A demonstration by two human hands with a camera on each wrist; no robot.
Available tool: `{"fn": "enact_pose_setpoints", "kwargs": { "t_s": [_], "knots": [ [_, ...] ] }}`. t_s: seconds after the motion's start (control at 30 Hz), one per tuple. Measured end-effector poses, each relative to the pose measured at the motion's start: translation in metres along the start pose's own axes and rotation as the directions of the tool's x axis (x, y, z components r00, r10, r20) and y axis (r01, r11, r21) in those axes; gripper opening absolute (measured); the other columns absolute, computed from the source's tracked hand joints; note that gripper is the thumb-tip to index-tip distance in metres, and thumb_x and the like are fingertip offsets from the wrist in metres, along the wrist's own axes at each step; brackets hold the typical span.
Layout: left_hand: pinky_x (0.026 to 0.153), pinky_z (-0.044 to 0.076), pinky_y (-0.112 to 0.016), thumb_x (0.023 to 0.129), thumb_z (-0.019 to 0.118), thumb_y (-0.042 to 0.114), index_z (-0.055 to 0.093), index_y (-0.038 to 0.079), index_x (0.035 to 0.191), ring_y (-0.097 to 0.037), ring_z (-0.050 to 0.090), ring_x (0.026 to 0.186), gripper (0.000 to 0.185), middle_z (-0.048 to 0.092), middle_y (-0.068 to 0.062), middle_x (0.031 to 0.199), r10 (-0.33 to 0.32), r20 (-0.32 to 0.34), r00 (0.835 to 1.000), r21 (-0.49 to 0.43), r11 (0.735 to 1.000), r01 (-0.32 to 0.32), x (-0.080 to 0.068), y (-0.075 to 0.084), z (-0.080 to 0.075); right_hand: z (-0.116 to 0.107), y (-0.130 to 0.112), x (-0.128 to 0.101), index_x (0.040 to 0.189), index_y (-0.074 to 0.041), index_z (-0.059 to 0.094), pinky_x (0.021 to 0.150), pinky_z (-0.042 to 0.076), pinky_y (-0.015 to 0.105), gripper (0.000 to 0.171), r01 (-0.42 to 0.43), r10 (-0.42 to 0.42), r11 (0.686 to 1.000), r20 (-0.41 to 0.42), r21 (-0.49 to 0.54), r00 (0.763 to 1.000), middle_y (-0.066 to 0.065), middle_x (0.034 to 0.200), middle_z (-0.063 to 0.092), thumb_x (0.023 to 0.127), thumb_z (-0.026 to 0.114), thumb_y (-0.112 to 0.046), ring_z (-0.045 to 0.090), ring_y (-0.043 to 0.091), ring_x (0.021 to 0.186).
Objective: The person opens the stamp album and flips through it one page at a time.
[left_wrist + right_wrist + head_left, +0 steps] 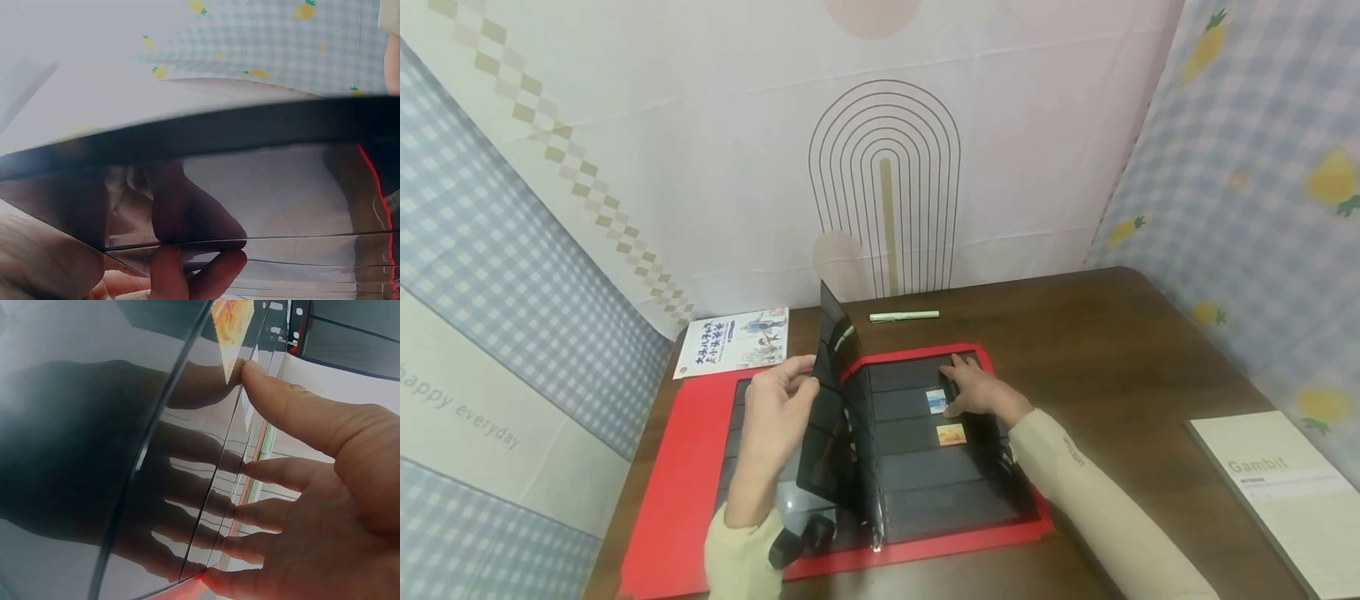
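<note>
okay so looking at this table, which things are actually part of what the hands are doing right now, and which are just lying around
In use:
- red stamp album
- black page, held up by the left hand
- two stamps, right hand flat beside them

Lying about:
- green pen
- booklet
- Gambit book

1 album (925, 533), 2 stamps (936, 401) (951, 434), 1 pen (904, 316), 2 booklets (733, 342) (1285, 492).

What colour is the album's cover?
Red; the album's cover shows best in the head view, framing black pages.
</note>
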State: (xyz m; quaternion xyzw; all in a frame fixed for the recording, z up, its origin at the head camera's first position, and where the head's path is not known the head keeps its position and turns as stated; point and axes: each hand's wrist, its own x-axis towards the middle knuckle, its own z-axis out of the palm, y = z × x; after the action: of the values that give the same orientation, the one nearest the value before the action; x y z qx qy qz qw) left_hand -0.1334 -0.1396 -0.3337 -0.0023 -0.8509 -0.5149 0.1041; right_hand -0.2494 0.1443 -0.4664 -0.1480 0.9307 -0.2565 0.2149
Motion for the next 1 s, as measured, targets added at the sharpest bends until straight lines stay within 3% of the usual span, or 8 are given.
{"fn": "enact_pose_setpoints", "kwargs": {
  "t_s": [0.17,0.37,0.53,0.67,0.8,0.87,1.0],
  "knots": [
    [0.044,0.034,-0.024,0.091,0.054,-0.004,0.070,-0.006,0.120,-0.012,0.045,0.050,0.033,0.073,-0.022,0.094,-0.039,-0.007,0.999,-0.025,0.999,0.039,0.005,-0.003,-0.007,0.002,0.001,0.001,0.155,0.000,0.035,0.115,0.016,0.068,0.082,-0.004,0.004,1.000,0.003,0.013,1.000,0.027,0.165,0.010,0.088,0.080,-0.013,0.002,0.047,0.151],
    [0.044,0.031,-0.023,0.092,0.053,-0.003,0.068,-0.007,0.122,-0.012,0.039,0.048,0.034,0.069,-0.018,0.078,-0.086,-0.010,0.996,-0.035,0.996,0.085,0.004,-0.008,-0.017,0.005,0.001,0.001,0.155,0.000,0.035,0.114,0.018,0.069,0.083,0.004,-0.004,1.000,0.012,0.018,1.000,0.028,0.164,0.010,0.087,0.080,-0.014,0.003,0.048,0.151],
    [0.044,0.027,-0.023,0.093,0.054,-0.002,0.068,-0.007,0.124,-0.009,0.033,0.048,0.034,0.073,-0.020,0.089,-0.084,-0.037,0.996,0.000,0.996,0.084,0.000,-0.011,-0.024,0.004,0.003,0.001,0.155,0.000,0.036,0.113,0.018,0.070,0.083,-0.001,0.001,1.000,0.000,0.008,1.000,0.028,0.164,0.010,0.087,0.080,-0.015,0.003,0.048,0.150],
    [0.042,0.024,-0.023,0.093,0.054,-0.002,0.067,-0.007,0.126,-0.008,0.026,0.045,0.036,0.071,-0.020,0.086,-0.092,-0.038,0.995,-0.004,0.996,0.092,-0.003,-0.014,-0.026,0.002,0.004,0.001,0.155,0.000,0.036,0.113,0.019,0.070,0.082,0.005,-0.005,1.000,-0.009,0.008,1.000,0.029,0.164,0.010,0.087,0.080,-0.015,0.003,0.049,0.150],
    [0.042,0.025,-0.023,0.094,0.054,-0.001,0.064,-0.007,0.130,-0.008,0.026,0.045,0.037,0.072,-0.025,0.098,-0.102,-0.030,0.994,-0.010,0.995,0.101,-0.007,-0.014,-0.029,0.001,0.005,0.000,0.155,0.000,0.036,0.113,0.019,0.070,0.083,0.002,-0.002,1.000,-0.008,0.009,1.000,0.028,0.164,0.010,0.087,0.081,-0.016,0.003,0.048,0.150],
    [0.044,0.031,-0.023,0.095,0.054,-0.002,0.065,-0.008,0.128,-0.007,0.035,0.047,0.036,0.072,-0.026,0.103,-0.100,-0.039,0.994,-0.029,0.995,0.099,-0.009,-0.014,-0.032,0.001,0.005,0.000,0.155,0.000,0.037,0.113,0.019,0.070,0.083,0.004,-0.004,1.000,-0.007,0.006,1.000,0.029,0.164,0.010,0.087,0.082,-0.016,0.004,0.048,0.150],
    [0.043,0.030,-0.021,0.094,0.055,-0.004,0.066,-0.009,0.125,-0.005,0.035,0.046,0.033,0.071,-0.019,0.082,-0.082,-0.059,0.995,-0.044,0.996,0.079,-0.011,-0.014,-0.039,0.001,0.006,0.000,0.154,0.001,0.037,0.113,0.019,0.070,0.083,0.009,-0.009,1.000,-0.011,0.006,1.000,0.029,0.164,0.010,0.086,0.082,-0.016,0.004,0.049,0.150]
  ]
}}
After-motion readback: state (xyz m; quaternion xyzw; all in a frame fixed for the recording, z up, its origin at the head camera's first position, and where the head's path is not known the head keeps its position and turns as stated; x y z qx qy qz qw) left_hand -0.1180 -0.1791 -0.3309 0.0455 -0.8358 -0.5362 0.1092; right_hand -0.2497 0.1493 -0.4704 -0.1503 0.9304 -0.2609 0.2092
